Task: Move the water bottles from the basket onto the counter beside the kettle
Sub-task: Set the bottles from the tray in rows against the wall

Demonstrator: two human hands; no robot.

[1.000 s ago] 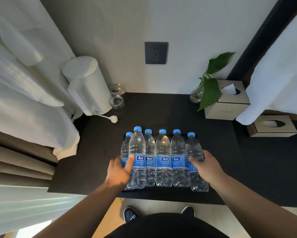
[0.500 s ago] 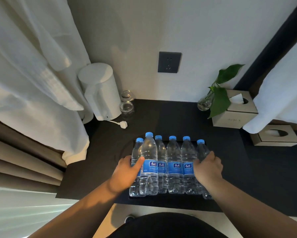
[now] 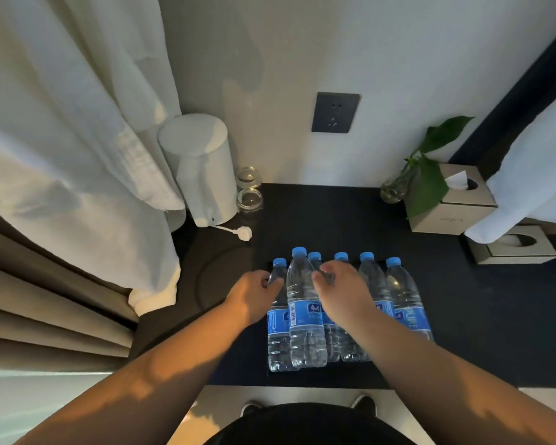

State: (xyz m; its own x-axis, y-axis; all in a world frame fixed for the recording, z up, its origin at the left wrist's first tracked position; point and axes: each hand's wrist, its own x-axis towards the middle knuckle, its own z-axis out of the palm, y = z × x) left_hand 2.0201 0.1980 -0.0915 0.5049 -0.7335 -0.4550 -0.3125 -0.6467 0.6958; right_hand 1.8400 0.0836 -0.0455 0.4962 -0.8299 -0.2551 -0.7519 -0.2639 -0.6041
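The picture is dim, with soft daylight from the left through the curtain making warm patches on the forearms, a very dark counter, and strong wide-angle bending at the edges.

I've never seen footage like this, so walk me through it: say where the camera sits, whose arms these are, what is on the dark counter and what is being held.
There is no machine. One camera worn on a person's head looks down at their own bare arms. The dark counter holds six blue-capped bottles standing in a row in a low black tray. The white kettle stands at the back left with two small glass jars beside it; a plant and tissue boxes are on the right. The left hand closes round the leftmost bottle's neck; the right hand closes round the third bottle's.
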